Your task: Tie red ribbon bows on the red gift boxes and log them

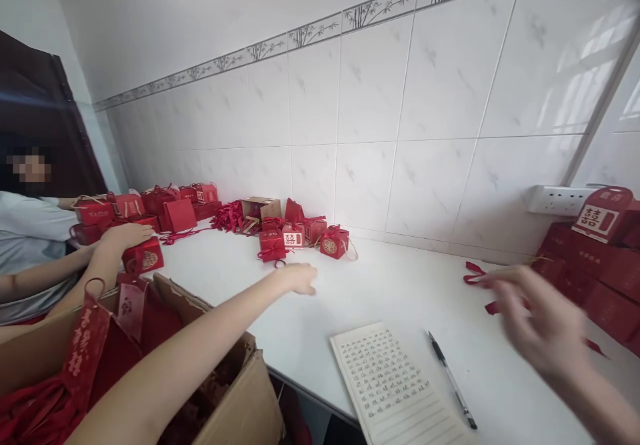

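Observation:
My left hand [299, 278] reaches over the white table, palm down, with its fingers loosely extended and nothing seen in them. Just beyond it sit small red gift boxes, among them a cube-shaped box [334, 241] with a round gold emblem and a cord handle. To the right, my right hand [545, 321] is blurred a little, its thumb and index finger brought together at a red ribbon [473, 274]. More ribbon shows below the fingers and beyond the wrist. Stacked red boxes [595, 265] stand close behind this hand.
An open cardboard box [245, 398] holding red bags fills the lower left. A lined notebook [400, 385] with handwriting and a pen [453, 381] lie in front. A co-worker's hand [129, 235] rests on red boxes at left. A small carton [261, 206] stands near the wall.

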`<control>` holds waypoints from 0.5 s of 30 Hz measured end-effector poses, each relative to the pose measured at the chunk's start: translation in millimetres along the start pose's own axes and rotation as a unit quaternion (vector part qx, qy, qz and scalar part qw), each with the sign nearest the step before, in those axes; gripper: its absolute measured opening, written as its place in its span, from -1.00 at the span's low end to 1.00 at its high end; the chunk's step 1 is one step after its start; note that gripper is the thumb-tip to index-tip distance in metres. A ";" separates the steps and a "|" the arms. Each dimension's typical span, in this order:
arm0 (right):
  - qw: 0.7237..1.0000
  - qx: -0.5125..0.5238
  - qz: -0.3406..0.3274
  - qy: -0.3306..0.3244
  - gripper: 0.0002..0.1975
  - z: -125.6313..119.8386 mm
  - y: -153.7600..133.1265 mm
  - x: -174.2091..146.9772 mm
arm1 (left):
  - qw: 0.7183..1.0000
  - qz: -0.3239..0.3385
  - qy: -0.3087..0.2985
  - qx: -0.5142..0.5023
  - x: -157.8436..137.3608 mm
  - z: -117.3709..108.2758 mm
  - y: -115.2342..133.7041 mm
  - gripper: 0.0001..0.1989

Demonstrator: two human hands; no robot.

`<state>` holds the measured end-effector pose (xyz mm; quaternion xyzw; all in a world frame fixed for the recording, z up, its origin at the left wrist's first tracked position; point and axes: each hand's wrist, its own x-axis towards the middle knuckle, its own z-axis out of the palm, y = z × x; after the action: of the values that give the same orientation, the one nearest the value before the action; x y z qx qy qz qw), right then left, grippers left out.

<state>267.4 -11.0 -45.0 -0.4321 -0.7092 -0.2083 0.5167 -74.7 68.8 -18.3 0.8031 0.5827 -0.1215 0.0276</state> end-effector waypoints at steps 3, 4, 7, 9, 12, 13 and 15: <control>0.997 0.054 -0.027 -0.055 -0.68 40.1 17.8 -27.5 | 0.991 -0.106 0.071 0.031 24.1 4.3 -42.8 -0.50; 0.995 0.066 -0.018 -0.073 -0.70 52.4 24.3 -38.2 | 0.985 -0.139 0.096 0.038 29.9 5.8 -56.1 -0.48; 0.987 0.076 0.011 -0.144 -0.72 75.4 40.4 -63.6 | 0.960 -0.227 0.155 0.046 43.4 11.5 -89.0 -0.39; 0.983 0.080 0.026 -0.163 -0.73 79.9 46.1 -70.9 | 0.948 -0.260 0.177 0.048 52.0 17.4 -103.5 -0.37; 0.978 0.084 0.052 -0.185 -0.74 80.2 46.9 -71.4 | 0.947 -0.257 0.188 0.052 65.9 30.4 -115.7 -0.36; 0.974 0.085 0.062 -0.200 -0.74 80.3 45.9 -70.6 | 0.949 -0.248 0.190 0.051 70.3 35.2 -118.4 -0.35; 0.966 0.086 0.084 -0.230 -0.75 81.3 43.4 -69.3 | 0.952 -0.232 0.193 0.044 77.7 43.9 -123.6 -0.34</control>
<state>264.8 45.2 -145.6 -0.4805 -0.7852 0.0029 0.3906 -175.7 172.3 -66.5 0.6540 0.7413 0.0071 -0.1503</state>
